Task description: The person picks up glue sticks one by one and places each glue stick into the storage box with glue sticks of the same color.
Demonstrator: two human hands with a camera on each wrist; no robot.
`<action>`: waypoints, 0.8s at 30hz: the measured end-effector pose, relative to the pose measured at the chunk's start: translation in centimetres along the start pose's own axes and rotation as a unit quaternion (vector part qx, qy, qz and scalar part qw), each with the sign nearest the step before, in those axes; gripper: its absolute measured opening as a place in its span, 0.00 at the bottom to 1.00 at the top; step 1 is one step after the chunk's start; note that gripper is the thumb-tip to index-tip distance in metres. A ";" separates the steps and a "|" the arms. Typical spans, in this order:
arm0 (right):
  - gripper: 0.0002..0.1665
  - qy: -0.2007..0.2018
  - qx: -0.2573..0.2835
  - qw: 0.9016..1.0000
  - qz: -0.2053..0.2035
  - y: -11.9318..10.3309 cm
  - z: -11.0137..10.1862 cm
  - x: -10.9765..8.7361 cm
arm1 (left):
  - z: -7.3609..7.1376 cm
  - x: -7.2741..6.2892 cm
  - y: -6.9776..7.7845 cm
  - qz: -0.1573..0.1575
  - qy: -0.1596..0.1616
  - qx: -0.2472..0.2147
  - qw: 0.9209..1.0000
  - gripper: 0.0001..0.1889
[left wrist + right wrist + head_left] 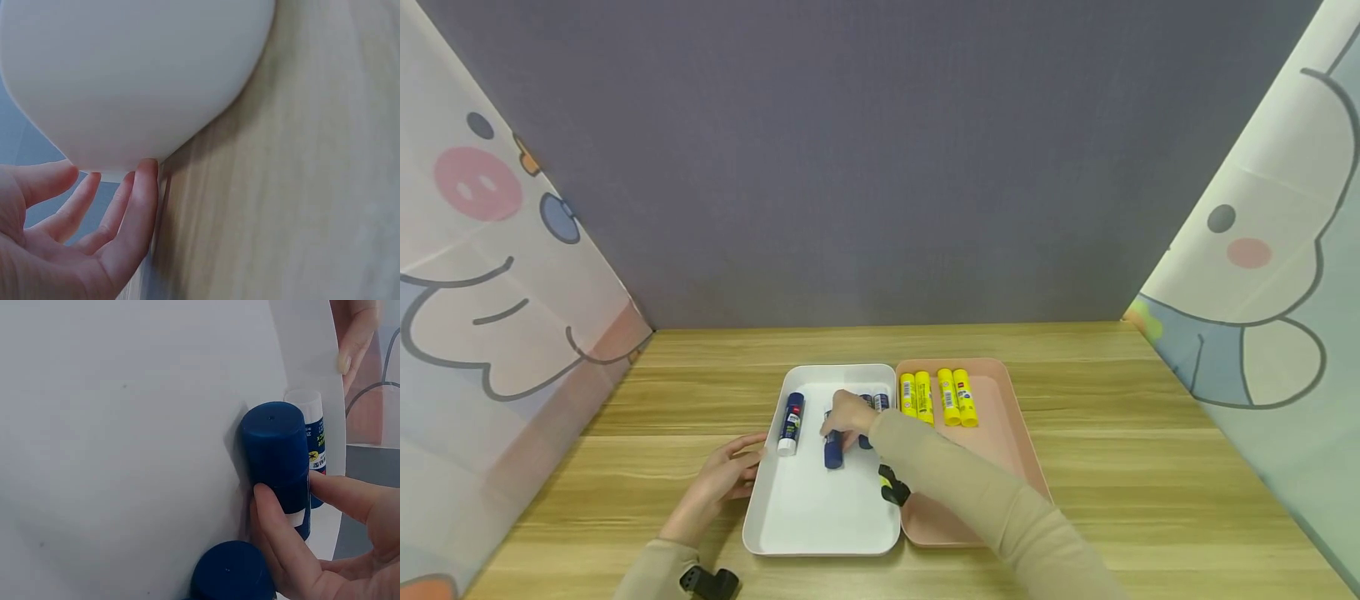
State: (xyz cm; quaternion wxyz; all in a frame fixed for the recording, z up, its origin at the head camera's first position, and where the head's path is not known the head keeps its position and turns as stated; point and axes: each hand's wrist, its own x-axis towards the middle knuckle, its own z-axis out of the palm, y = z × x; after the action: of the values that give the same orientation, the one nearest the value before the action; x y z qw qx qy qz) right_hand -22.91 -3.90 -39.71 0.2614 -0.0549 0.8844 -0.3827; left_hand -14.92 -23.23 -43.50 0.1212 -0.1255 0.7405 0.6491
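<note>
In the right wrist view, my right hand (294, 550) pinches a dark blue glue stick (278, 444) between thumb and fingers. That glue stick is over the white tray (820, 521); in the head view its blue end points toward me. A blue glue stick with a white end (791, 425) lies along the tray's left side. Two more blue glue sticks (882, 402) lie near the right wall, partly hidden by my right hand. My left hand (727, 471) touches the tray's left outer wall with its fingertips, fingers loosely extended, as the left wrist view shows.
A pink tray (1003, 442) stands against the white tray's right side. Several yellow glue sticks (948, 397) lie in its far part, and my right forearm crosses over it. Behind the wooden table (1112, 467) rises a grey panel (880, 167), with cartoon-printed panels at both sides.
</note>
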 end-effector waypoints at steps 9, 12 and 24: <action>0.26 -0.005 0.019 1.000 0.003 0.0 -0.1 -0.2 | -0.1 0.0 0.1 0.002 -0.004 0.003 1.000 0.25; 0.25 -0.005 0.029 1.000 0.002 0.0 -0.2 -0.3 | -0.1 0.0 0.2 0.001 -0.006 0.001 1.000 0.25; 0.31 -0.006 0.013 1.000 -0.012 -0.6 -1.5 -1.3 | -0.1 0.0 0.2 -0.001 -0.009 -0.005 1.000 0.25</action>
State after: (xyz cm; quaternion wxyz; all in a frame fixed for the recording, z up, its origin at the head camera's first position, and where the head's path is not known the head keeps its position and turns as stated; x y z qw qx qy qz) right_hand -22.61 -2.98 -37.86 0.2632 -0.0646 0.8769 -0.3969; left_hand -15.02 -23.32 -43.35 0.1279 -0.1210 0.7361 0.6536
